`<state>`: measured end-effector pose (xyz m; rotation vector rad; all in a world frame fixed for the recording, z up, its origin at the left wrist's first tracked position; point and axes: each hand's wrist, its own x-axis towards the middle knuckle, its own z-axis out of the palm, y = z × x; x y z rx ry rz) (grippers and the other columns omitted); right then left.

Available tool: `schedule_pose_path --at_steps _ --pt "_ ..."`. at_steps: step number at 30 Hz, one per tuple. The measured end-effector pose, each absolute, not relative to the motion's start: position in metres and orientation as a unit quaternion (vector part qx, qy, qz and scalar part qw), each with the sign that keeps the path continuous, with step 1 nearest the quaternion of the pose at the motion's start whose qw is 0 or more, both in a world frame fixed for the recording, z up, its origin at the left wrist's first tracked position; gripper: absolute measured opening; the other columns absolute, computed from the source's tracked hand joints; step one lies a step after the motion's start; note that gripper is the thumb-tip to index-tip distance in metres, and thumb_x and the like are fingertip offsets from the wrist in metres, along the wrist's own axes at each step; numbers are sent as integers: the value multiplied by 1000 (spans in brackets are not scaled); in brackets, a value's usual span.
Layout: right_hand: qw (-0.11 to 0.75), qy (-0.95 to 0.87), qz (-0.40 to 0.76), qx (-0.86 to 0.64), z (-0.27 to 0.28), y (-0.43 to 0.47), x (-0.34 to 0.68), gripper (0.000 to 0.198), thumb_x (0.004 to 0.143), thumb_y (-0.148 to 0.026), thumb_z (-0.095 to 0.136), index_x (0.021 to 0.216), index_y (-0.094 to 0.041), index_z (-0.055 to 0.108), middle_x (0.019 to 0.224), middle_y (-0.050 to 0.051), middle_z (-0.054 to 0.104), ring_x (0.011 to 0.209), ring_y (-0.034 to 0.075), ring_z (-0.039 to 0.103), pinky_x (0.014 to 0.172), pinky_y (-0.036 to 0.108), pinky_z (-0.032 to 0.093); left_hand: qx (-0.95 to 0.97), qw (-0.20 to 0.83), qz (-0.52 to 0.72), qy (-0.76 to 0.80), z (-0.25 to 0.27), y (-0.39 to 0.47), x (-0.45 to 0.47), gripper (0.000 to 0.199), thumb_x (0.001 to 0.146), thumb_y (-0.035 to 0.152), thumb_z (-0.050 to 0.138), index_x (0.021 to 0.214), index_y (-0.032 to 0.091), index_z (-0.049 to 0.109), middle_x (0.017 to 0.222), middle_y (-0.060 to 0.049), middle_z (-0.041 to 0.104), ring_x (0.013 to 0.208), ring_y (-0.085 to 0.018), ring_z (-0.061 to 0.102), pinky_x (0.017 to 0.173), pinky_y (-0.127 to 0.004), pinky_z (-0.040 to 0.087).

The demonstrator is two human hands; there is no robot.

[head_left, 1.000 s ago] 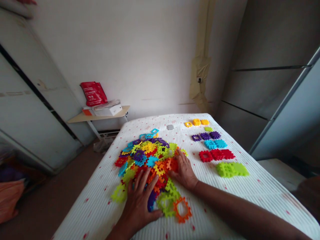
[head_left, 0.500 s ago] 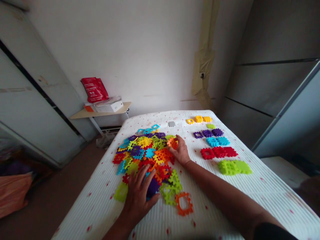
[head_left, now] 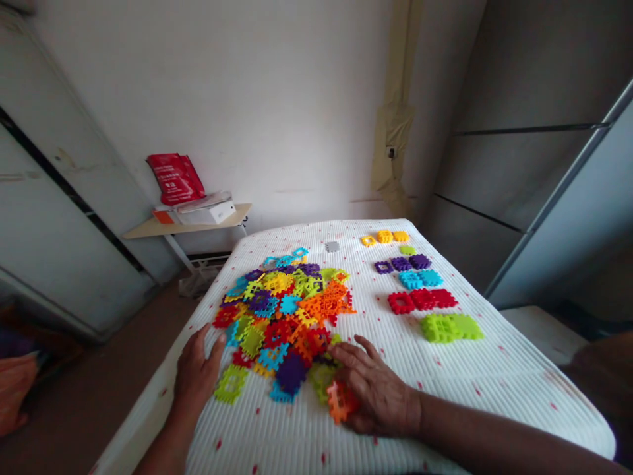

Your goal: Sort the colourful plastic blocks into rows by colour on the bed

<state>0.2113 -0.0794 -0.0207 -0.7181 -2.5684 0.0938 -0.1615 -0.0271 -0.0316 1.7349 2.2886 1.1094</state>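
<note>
A heap of plastic interlocking tiles in several colours (head_left: 289, 303) lies on the white quilted cover. Beside its left edge is my left hand (head_left: 195, 373), open, thumb and fingers apart and nothing in it. My right hand (head_left: 380, 392) is at the near right edge of the heap, fingers curved over an orange interlocking tile (head_left: 339, 402) with notched edges. A green tile (head_left: 321, 379) lies partly under its fingertips. Near the left hand rests a green square tile (head_left: 231, 384). A dark purple tile (head_left: 291, 373) lies at the heap's near side.
Sorted tiles stand in rows at the right: yellow (head_left: 384, 236), purple (head_left: 400, 264), blue (head_left: 420, 279), red (head_left: 422, 300) and green (head_left: 451, 328). A grey tile (head_left: 332, 247) lies alone at the back. A side table (head_left: 143, 229) holds a red bag (head_left: 175, 179).
My right hand has moved from the heap's far right side toward me with the orange tile. My left hand has drawn off the heap to the left. The view has shifted slightly.
</note>
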Motion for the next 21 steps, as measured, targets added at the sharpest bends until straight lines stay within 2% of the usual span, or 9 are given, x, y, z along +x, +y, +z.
schedule_pose_path --at_steps 4,9,15,21 --pt "289 -898 6 -331 -30 -41 203 49 73 -35 58 115 -14 43 139 22 36 127 32 31 100 58 22 586 85 370 716 -38 -17 -149 63 77 56 38 127 18 44 130 -12 49 124 -27 42 106 -44 31" --pt "346 -839 20 -419 -31 -2 191 45 72 -29 61 111 -13 45 138 25 35 125 33 33 95 54 31 630 77 358 685 -37 -14 -135 62 77 55 39 125 17 46 131 -12 49 124 -27 43 106 -44 31" --pt "406 -763 93 -494 -31 30 168 50 75 -40 60 114 -11 46 139 23 34 127 31 32 101 49 30 608 91 356 704 -36 -15 -136 67 74 59 39 123 15 48 127 -14 52 121 -29 46 104 -45 34" --pt "430 -750 131 -485 -30 43 163 59 73 -43 61 121 -13 42 129 18 46 122 29 39 101 48 31 584 138 367 711 -31 -14 -137 67 72 59 43 122 16 49 128 -14 52 122 -31 44 105 -48 30"
